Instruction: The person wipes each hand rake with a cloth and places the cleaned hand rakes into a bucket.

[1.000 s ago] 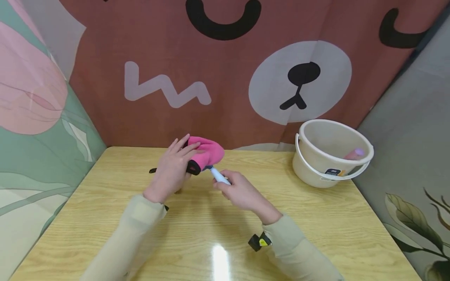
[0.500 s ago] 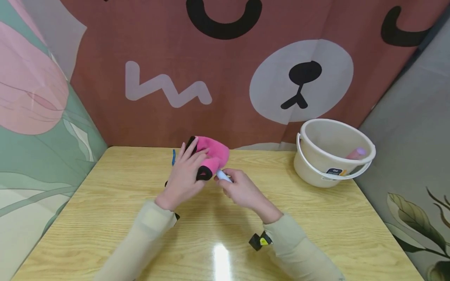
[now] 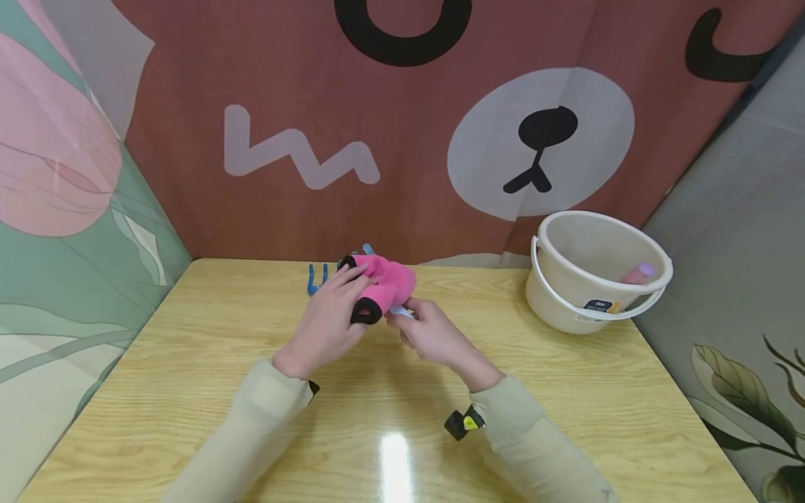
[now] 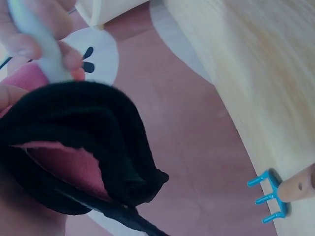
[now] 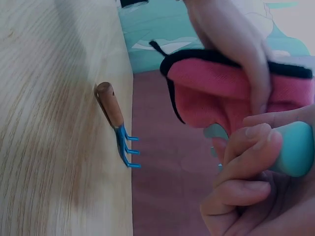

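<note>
My left hand (image 3: pixel 327 318) grips a pink cloth piece (image 3: pixel 397 281) with thick black trim and a black cord. Its black-edged opening (image 4: pixel 123 132) faces the left wrist camera, showing the pink inside. In my right hand (image 3: pixel 434 337) is a tool with a smooth pale blue handle (image 5: pixel 298 150). Fingers curl round that handle, and its far end goes in against the cloth, where it is hidden. Both hands are raised over the back of the table, close together.
A small rake (image 5: pixel 111 105) with wooden handle and three blue tines lies at the table's back edge. A light blue piece (image 3: pixel 368 249) shows behind the cloth. A white bucket (image 3: pixel 553 300) holding a pink bottle (image 3: pixel 639 273) stands at the back right, before the printed curtain (image 3: pixel 415 140).
My left hand and the cloth have moved right, toward my right hand. Less of the pale blue tool shows. The blue rake tines have come into view beyond my left hand.
</note>
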Motion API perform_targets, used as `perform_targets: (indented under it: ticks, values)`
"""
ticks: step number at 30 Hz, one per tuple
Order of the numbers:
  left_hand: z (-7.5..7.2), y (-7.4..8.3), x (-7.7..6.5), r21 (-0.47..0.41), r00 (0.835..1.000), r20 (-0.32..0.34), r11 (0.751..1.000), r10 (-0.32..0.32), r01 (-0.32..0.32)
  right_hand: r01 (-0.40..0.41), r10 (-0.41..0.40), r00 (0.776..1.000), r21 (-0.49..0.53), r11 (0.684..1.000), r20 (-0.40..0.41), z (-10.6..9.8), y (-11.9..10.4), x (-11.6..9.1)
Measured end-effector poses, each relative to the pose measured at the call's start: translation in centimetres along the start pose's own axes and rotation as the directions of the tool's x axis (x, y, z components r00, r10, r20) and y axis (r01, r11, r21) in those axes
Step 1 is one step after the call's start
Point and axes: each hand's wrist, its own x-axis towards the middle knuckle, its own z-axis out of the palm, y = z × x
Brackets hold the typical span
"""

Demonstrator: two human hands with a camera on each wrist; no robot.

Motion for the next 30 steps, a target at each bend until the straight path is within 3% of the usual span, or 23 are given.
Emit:
perform_targets:
  ticks: [3,5,9,11,12,15,16,17,18,19,22,23,26,30]
  values:
    - [-0.7,0.2,0.0,-0.028,0.999,0.007,0.999,-0.032,0.033,0.010,-0.010,1.000,-0.009,1.000,-0.017,-0.1,0.0,0.2]
    - [-1.3,0.2,0.0,-0.037,0.999,-0.022,0.998,-0.045,0.044,0.007,-0.008,1.000,-0.018,1.000,-0.027,-0.2,-0.1,0.2]
    - [-3.1,-0.8,0.3,-0.043,0.981,-0.176,0.996,-0.084,0.078,-0.017,0.016,0.999,-0.028,0.999,-0.037,-0.3,-0.2,0.0]
    - [-4.1,-1.5,0.6,-0.045,0.948,-0.298,0.993,-0.114,0.105,-0.027,0.026,0.999,-0.033,0.999,-0.039,-0.3,-0.2,0.0]
    - [-4.6,-1.8,0.8,-0.053,0.922,-0.362,0.991,-0.136,0.125,-0.034,0.033,0.999,-0.034,0.999,-0.040,-0.3,-0.1,-0.1]
    - [-5.5,-2.3,1.4,-0.063,0.827,-0.536,0.984,-0.173,0.165,-0.038,0.037,0.999,-0.037,0.999,-0.038,-0.3,-0.1,-0.1]
    - [-5.5,-2.4,1.6,-0.058,0.804,-0.569,0.983,-0.174,0.172,-0.036,0.035,0.999,-0.038,0.999,-0.033,-0.3,-0.1,-0.1]
    - [-5.4,-2.5,1.7,-0.048,0.794,-0.583,0.983,-0.170,0.175,-0.032,0.031,0.999,-0.038,0.999,-0.024,-0.2,-0.2,-0.1]
    - [-5.1,-2.6,1.7,-0.024,0.803,-0.574,0.983,-0.162,0.181,-0.023,0.022,1.000,-0.035,0.999,-0.015,-0.2,-0.2,-0.2]
    - [-4.8,-2.8,1.6,0.011,0.827,-0.542,0.982,-0.152,0.187,-0.013,0.012,1.000,-0.034,0.999,-0.004,-0.1,-0.3,-0.2]
    - [-3.4,-3.1,1.1,0.115,0.930,-0.342,0.975,-0.139,0.188,0.009,-0.008,1.000,-0.034,0.999,0.023,0.1,-0.5,-0.3]
    - [-2.9,-3.1,0.8,0.139,0.952,-0.270,0.972,-0.146,0.189,0.011,-0.011,1.000,-0.038,0.999,0.026,0.2,-0.5,-0.3]
    - [-1.8,-3.0,0.1,0.194,0.979,-0.131,0.964,-0.157,0.181,0.004,-0.003,1.000,-0.056,0.998,0.012,0.2,-0.6,-0.5]
    - [-1.0,-2.8,0.0,0.257,0.993,-0.064,0.960,-0.098,0.111,-0.006,0.003,1.000,-0.078,0.997,-0.029,0.1,-0.6,-0.7]
